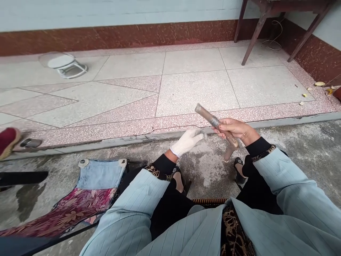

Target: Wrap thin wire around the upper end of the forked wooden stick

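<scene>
My right hand (pixel 236 128), bare, is closed around a brown wooden stick (pixel 206 113) with silvery wire wound round its middle. The stick slants up to the left over the edge of the raised floor; its lower end bends down below my fingers. To its left is my left hand (pixel 188 140), in a white knitted glove, apart from the stick. Thumb and fingers are drawn together there, and their tips look greyish and smeared. Whether anything small is pinched in them is hidden.
A small white stool (pixel 61 61) stands on the tiled floor (pixel 191 89). The dark wooden table (pixel 255 39) is at the back right. At my left are a folding seat (pixel 102 174) with denim and floral cloth and another person's red shoe (pixel 9 140). Yellowish leaves (pixel 319 84) lie far right.
</scene>
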`<state>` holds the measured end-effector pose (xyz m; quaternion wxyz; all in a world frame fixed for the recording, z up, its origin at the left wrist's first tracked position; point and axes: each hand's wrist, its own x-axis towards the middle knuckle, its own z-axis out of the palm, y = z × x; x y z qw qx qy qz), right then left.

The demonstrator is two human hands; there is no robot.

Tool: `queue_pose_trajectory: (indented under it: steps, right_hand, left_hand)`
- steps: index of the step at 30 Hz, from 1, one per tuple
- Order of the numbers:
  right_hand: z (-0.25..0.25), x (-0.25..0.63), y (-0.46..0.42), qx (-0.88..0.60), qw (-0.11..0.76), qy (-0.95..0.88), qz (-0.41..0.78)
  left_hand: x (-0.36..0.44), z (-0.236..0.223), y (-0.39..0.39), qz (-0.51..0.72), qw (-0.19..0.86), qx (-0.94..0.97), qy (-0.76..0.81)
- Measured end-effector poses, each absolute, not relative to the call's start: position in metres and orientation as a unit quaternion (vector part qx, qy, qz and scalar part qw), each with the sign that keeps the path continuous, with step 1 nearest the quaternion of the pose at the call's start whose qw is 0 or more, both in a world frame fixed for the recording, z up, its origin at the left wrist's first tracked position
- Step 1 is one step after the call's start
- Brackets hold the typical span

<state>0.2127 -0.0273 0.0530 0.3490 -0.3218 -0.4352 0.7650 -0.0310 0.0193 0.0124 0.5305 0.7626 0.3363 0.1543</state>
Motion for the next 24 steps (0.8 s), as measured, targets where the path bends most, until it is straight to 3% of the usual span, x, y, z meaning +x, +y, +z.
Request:
queue_pose_trajectory:
  steps: [3,8,11,13,15,18,24]
  right_hand:
    - [0.062,0.221,-0.039,-0.309,0.205,-0.56,0.741]
    - [0.056,0.225,-0.05,-0.299,-0.035,-0.626,0.719]
    - [0.034,0.222,-0.049,-0.384,-0.072,-0.612,0.688]
    - [0.02,0.219,-0.044,-0.457,-0.071,-0.612,0.642]
    - [0.015,0.218,-0.036,-0.525,-0.088,-0.638,0.557]
    - [0.021,0.218,-0.022,-0.59,-0.085,-0.671,0.44]
    - [0.043,0.213,-0.008,-0.64,0.042,-0.668,0.378]
  left_hand:
    - [-0.027,0.005,0.017,0.123,0.378,0.863,0.312]
    - [-0.02,0.0,0.005,0.046,0.256,0.943,0.206]
    - [-0.015,0.0,0.0,0.006,0.152,0.972,0.178]
    - [-0.011,0.0,-0.003,-0.015,0.145,0.971,0.187]
    - [-0.008,0.0,-0.003,-0.025,0.181,0.957,0.223]
    - [-0.005,-0.001,-0.002,0.002,0.317,0.902,0.294]
    - [-0.007,-0.001,0.002,0.127,0.653,0.682,0.303]
